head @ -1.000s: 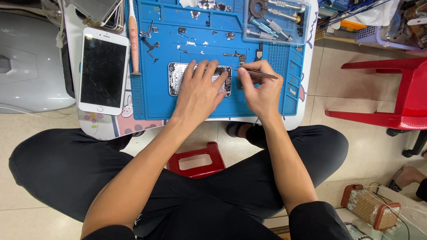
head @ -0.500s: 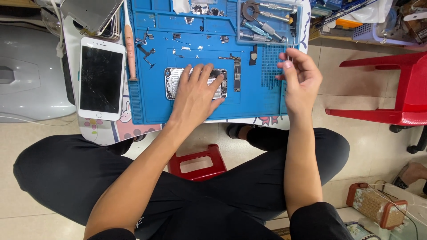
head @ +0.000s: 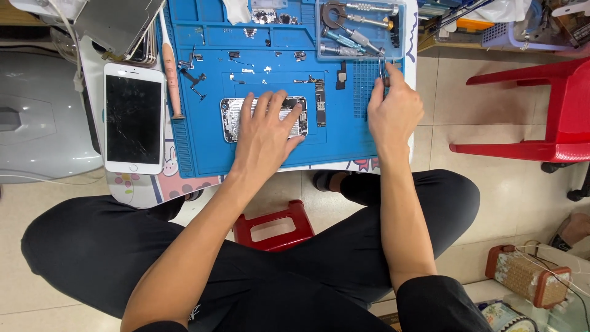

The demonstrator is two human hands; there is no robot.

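Left hand [head: 267, 135] lies flat, fingers spread, pinning the opened phone [head: 264, 118] on the blue mat [head: 203, 154]; right hand [head: 393, 110] pinches tweezers [head: 382, 69] by the far-right tool tray [head: 361, 31]; looks like parts-picking, needs steady aim.

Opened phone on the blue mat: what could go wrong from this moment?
Loose screws and small parts lie scattered on the blue mat; a sleeve or wrist could sweep them away. The left hand presses on the opened phone, possibly stressing exposed parts. The right hand holds thin tweezers that could slip.
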